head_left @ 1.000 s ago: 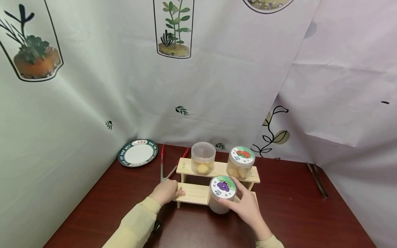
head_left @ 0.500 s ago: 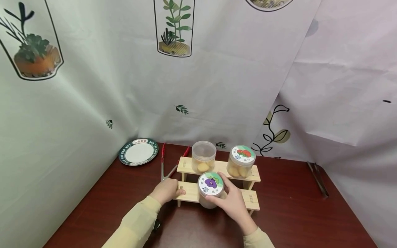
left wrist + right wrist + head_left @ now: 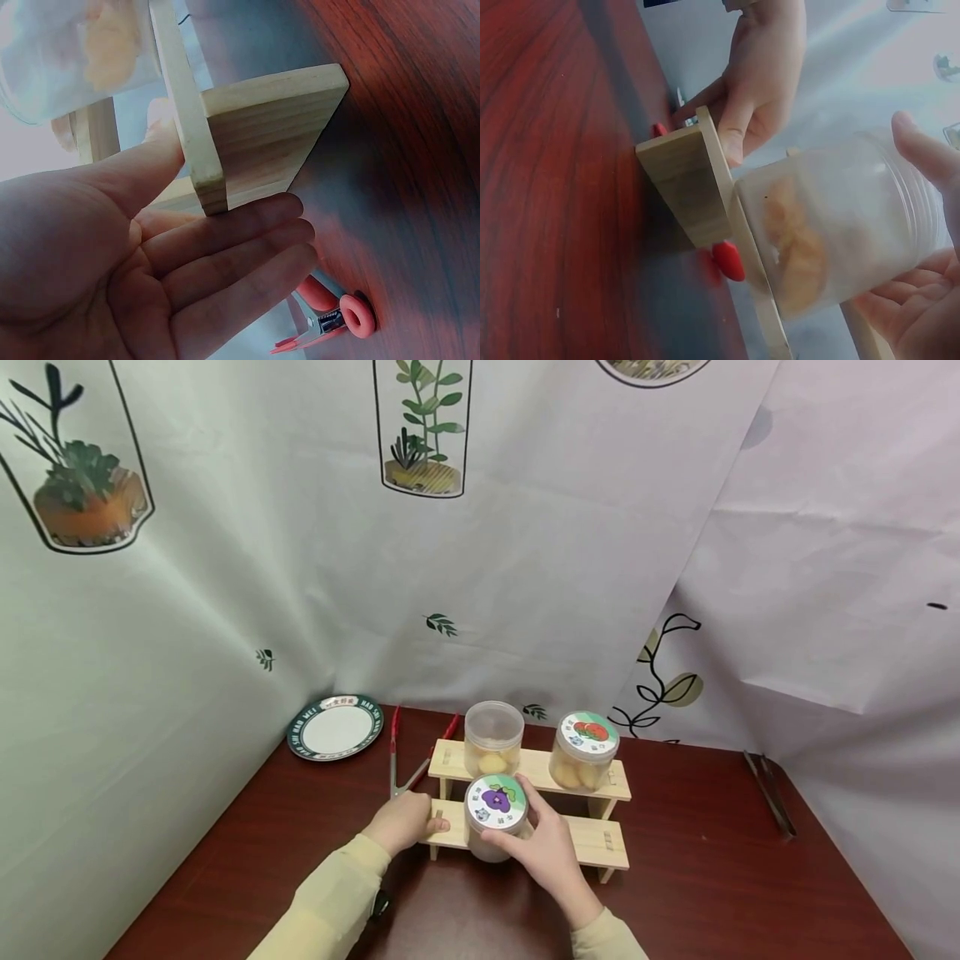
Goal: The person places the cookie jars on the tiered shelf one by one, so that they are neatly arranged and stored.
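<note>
A two-step wooden rack stands on the table. My left hand grips the left end of its lower shelf, thumb on top; in the left wrist view the other fingers extend along the board's end. My right hand holds a clear plastic jar with a purple eggplant on its lid, thumb and fingers on opposite sides. The jar is on the lower shelf's left part, and pale yellow round pieces show inside it. On the upper shelf are a lidless jar and a tomato-lidded jar.
A green-rimmed white plate lies at the back left. Beside it is a V-shaped metal tool with red arms, partly hidden by my left hand. Metal tongs lie at the far right. Patterned cloth walls surround the table.
My right hand has moved the eggplant-lidded jar leftward along the lower shelf, uncovering the shelf's right part. My left hand keeps its grip on the shelf end.
</note>
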Available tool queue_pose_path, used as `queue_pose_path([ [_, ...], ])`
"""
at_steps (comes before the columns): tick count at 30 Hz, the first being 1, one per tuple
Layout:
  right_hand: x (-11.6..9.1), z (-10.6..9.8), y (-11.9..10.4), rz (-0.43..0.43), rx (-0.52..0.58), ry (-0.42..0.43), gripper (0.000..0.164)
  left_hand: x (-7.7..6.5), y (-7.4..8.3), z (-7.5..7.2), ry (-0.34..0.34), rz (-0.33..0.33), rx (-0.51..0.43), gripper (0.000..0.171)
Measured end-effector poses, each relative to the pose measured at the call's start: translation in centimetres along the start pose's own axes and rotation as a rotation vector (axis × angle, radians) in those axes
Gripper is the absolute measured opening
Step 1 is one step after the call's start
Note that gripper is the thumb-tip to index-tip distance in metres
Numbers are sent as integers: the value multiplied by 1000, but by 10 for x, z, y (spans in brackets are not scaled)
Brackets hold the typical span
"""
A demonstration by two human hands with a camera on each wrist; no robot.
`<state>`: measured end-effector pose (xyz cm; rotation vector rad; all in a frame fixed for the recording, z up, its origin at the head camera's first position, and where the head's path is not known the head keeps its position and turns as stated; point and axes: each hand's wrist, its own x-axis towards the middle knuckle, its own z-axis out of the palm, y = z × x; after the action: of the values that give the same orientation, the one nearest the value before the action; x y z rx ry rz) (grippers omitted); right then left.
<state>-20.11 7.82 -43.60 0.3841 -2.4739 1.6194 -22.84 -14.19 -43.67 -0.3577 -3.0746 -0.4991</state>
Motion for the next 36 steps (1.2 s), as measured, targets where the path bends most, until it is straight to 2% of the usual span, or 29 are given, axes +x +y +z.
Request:
queue_pose_path([
  [9, -2, 4, 1, -32, 2, 2, 96, -1, -1, 1, -20, -31, -13, 38],
  [19, 1, 2, 2, -48, -41, -11, 96, -1, 0, 1, -16, -24, -5, 37],
  [30, -2, -3, 1, -18, -22, -21, 100, -1, 3, -1, -20, -34, -3, 36],
  [36, -3, -7, 0, -45, 0, -9, 96, -2, 4, -1, -21, -39, -2, 34],
])
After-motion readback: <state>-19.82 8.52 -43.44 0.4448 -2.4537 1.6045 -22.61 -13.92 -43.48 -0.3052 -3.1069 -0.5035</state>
